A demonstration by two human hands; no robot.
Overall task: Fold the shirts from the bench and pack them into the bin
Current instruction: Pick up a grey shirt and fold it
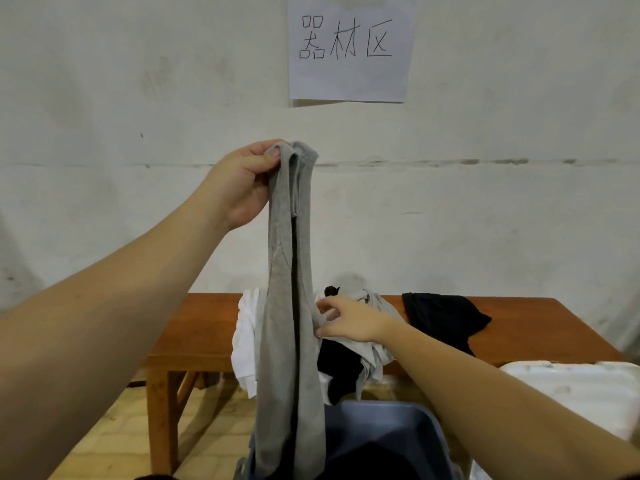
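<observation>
The blue bin (391,434) stands closest, just below the person, with something dark lying inside. Over its left side hangs the grey shirt (289,306), drawn out long and narrow, its long axis straight up and down. The left hand (242,181) pinches its top end high up, so the whole cloth lies below that grip. The right hand (349,318) is lower, at the shirt's middle edge, fingers loosely closing on a fold of grey cloth. Behind, more shirts are piled on the wooden bench (194,327). I think the right hand is better placed to spread it.
</observation>
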